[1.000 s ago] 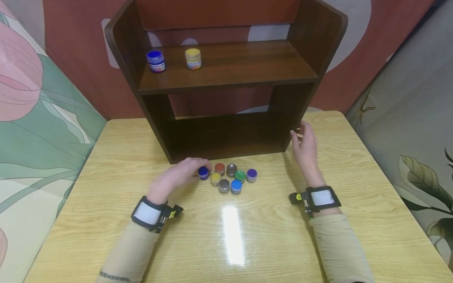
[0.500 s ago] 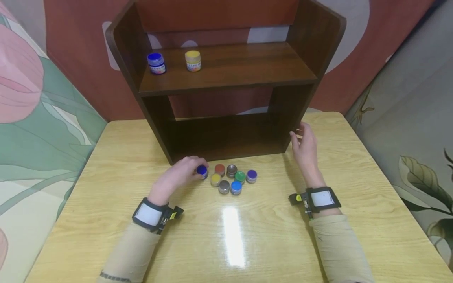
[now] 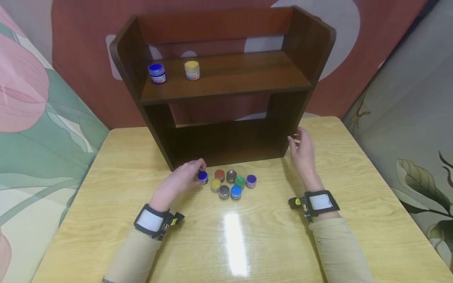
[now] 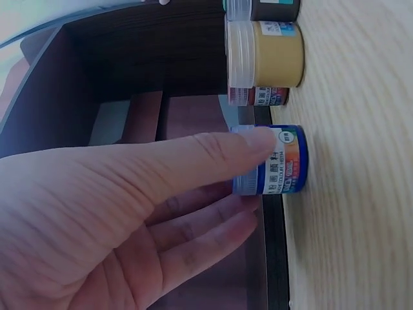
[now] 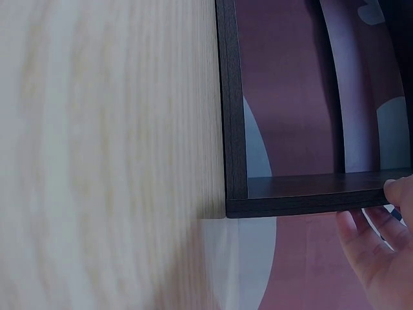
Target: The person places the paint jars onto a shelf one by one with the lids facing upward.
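Note:
My left hand (image 3: 182, 180) holds a dark blue paint jar (image 3: 202, 177) at the left end of a cluster of small jars, in front of the shelf. In the left wrist view, the thumb lies across this jar's label (image 4: 284, 161), with the other fingers behind it. The jar stands upright, close over the table. At the wooden shelf's (image 3: 244, 76) right side panel is my right hand (image 3: 303, 153). Its thumb is at the panel's front edge and its fingers are on the outer face, as the right wrist view shows.
Beside the held jar are a yellow jar (image 3: 215, 185), a red jar (image 3: 219, 175), a green jar (image 3: 239, 181), a purple jar (image 3: 251, 181), a light blue jar (image 3: 236, 192) and grey-brown ones. Higher up, a blue jar (image 3: 157, 74) and another yellow jar (image 3: 192, 70) stand on the upper shelf.
The dark blue jar has shifted slightly left with my left hand, opening a gap to its neighbours. The head view has tilted up a little. My right hand stays at the shelf's side.

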The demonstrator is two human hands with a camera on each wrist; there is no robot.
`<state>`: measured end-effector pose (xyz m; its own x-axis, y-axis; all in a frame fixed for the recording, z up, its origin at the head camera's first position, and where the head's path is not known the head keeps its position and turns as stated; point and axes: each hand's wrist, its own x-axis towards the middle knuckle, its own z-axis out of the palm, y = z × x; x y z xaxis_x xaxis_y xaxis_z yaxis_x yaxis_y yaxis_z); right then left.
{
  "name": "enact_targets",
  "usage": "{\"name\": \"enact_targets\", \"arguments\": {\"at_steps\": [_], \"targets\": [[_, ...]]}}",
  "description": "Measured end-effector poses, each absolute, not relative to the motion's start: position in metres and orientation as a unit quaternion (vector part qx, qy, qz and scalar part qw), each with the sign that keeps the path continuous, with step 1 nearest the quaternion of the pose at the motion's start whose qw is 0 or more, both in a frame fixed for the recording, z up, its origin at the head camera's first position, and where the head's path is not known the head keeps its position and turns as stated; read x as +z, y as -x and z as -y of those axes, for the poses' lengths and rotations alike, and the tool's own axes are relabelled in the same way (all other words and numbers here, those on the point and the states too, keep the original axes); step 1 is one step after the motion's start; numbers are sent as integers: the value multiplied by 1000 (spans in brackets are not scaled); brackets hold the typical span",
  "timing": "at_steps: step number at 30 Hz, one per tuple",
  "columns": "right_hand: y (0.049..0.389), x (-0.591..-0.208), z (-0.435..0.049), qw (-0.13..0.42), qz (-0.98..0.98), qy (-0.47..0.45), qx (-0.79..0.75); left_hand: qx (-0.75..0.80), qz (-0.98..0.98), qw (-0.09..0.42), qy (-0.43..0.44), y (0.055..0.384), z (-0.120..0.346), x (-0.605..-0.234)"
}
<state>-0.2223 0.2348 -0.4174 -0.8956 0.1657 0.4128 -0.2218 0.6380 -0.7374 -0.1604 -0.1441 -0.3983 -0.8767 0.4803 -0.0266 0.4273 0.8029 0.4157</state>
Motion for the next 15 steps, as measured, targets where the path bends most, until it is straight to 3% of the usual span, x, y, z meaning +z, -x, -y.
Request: {"name": "enact_targets", "arguments": {"at_steps": [15], "targets": [[222,-419,-236,238,873,-21,426,192,-946,68,-252,160,142,-408]]}}
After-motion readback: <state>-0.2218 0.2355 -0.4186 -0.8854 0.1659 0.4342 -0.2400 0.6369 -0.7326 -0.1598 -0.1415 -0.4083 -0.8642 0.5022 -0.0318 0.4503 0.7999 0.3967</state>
